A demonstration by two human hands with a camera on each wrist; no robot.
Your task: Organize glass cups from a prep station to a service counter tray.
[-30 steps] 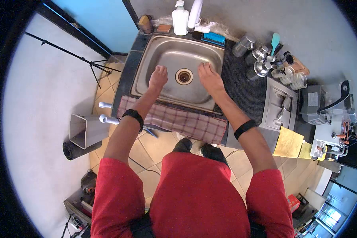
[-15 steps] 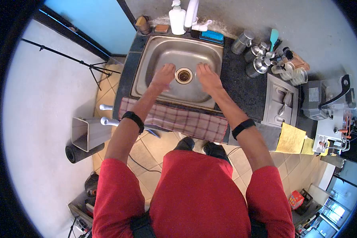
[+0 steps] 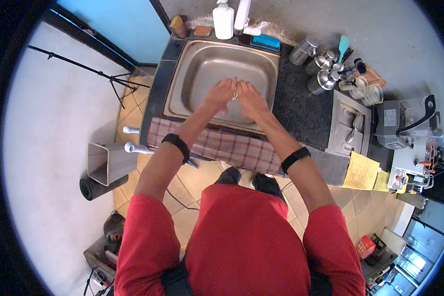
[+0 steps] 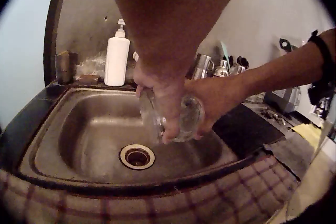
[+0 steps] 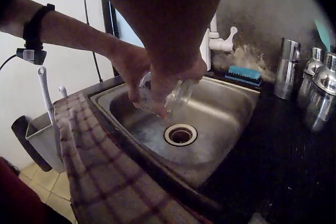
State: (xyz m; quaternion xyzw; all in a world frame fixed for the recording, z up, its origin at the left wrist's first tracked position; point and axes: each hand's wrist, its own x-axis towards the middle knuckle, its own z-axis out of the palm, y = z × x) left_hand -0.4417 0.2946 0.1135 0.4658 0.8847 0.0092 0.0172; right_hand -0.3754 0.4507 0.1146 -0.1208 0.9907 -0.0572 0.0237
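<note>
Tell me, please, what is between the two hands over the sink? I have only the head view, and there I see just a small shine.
Observer: A clear glass object. The left wrist view shows it between the left hand and the right hand.

Operator: Thank you. And what do the hands hide from me in the sink?

Observer: The drain hole. The right wrist view shows it uncovered.

Operator: How do the fingers of the left hand lie?

Observer: In the left wrist view, they bend down over the glass.
</note>
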